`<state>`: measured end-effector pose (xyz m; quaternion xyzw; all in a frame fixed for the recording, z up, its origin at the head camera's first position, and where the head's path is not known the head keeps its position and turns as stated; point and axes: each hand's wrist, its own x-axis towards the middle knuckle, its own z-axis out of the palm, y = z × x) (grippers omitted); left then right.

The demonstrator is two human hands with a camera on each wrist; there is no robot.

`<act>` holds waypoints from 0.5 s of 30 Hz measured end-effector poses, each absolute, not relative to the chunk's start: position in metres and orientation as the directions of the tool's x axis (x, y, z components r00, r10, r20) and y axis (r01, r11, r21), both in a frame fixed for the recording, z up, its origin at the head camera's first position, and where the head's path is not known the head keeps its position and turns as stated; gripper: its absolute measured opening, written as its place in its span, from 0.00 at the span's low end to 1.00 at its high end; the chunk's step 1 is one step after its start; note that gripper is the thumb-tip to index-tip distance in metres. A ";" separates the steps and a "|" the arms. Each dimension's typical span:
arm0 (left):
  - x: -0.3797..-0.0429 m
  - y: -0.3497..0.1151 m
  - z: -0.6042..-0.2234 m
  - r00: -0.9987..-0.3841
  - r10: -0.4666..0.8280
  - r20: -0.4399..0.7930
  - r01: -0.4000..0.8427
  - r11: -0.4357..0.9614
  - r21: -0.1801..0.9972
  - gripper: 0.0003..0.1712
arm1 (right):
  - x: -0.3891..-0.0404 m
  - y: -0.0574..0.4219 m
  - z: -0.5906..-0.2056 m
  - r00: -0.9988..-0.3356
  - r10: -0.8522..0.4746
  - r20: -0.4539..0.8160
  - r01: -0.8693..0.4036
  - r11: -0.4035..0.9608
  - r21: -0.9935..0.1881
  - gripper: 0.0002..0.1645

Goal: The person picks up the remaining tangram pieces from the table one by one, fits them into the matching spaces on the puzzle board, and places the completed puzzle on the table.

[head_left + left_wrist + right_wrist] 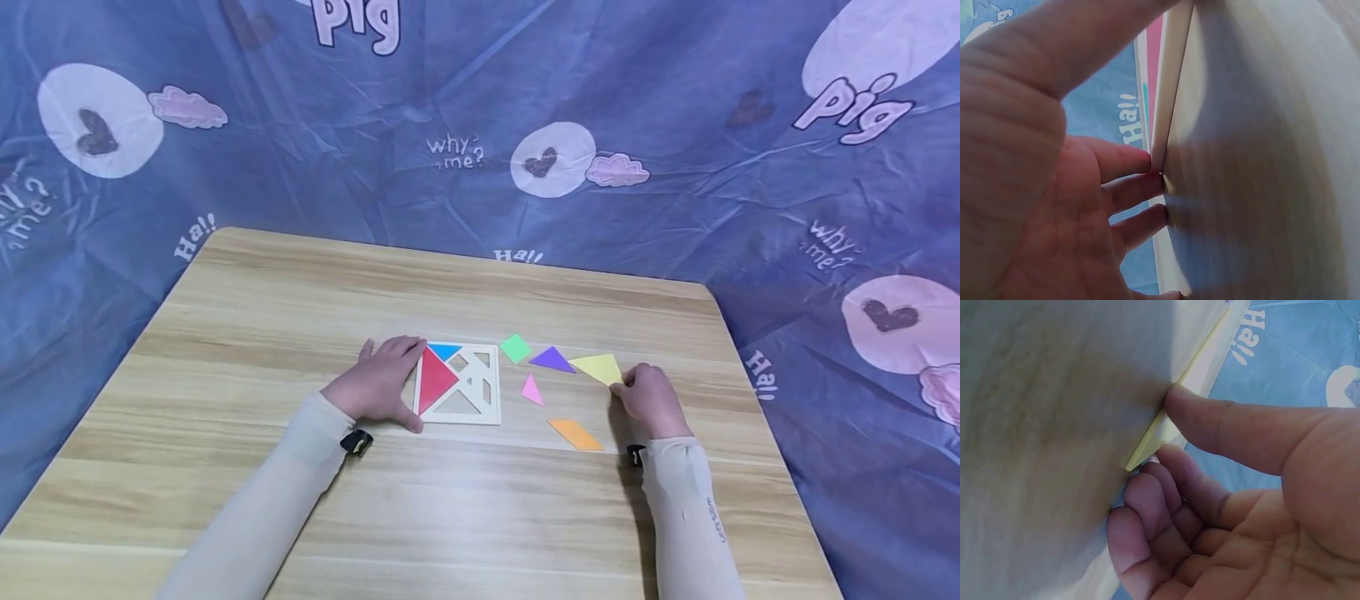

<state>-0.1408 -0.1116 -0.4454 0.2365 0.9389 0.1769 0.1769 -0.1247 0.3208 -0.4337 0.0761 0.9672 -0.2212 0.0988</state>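
Observation:
A white tangram tray (461,419) lies flat on the table, with a red triangle (435,382) and a blue triangle (444,351) set in its left part. My left hand (382,379) spans the tray's left side, thumb near the lower corner and forefinger at the upper one. In the left wrist view its fingers (1124,161) are spread loosely, the forefinger touching the tray's edge. To the right, my right hand (651,400) pinches a corner of the yellow triangle (600,367) between thumb and forefinger. The other right fingers curl beside the yellow triangle (1200,369).
Between tray and right hand lie a green square (515,348), a purple triangle (553,360), a pink triangle (532,390) and an orange parallelogram (576,434). Several cut-out slots show in the tray. A blue printed cloth (337,183) hangs behind the wooden table (480,525).

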 end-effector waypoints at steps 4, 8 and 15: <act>-0.141 -0.112 -0.445 -0.823 0.506 -0.259 0.376 0.826 0.420 0.79 | -0.124 0.324 -0.433 -0.956 0.130 -0.263 0.237 0.870 -0.433 0.18; -0.142 -0.112 -0.446 -0.823 0.504 -0.263 0.371 0.826 0.423 0.79 | -0.124 0.324 -0.434 -0.956 0.134 -0.262 0.240 0.869 -0.432 0.19; -0.143 -0.114 -0.445 -0.828 0.515 -0.221 0.386 0.810 0.441 0.78 | -0.123 0.326 -0.436 -0.962 0.129 -0.242 0.229 0.865 -0.448 0.16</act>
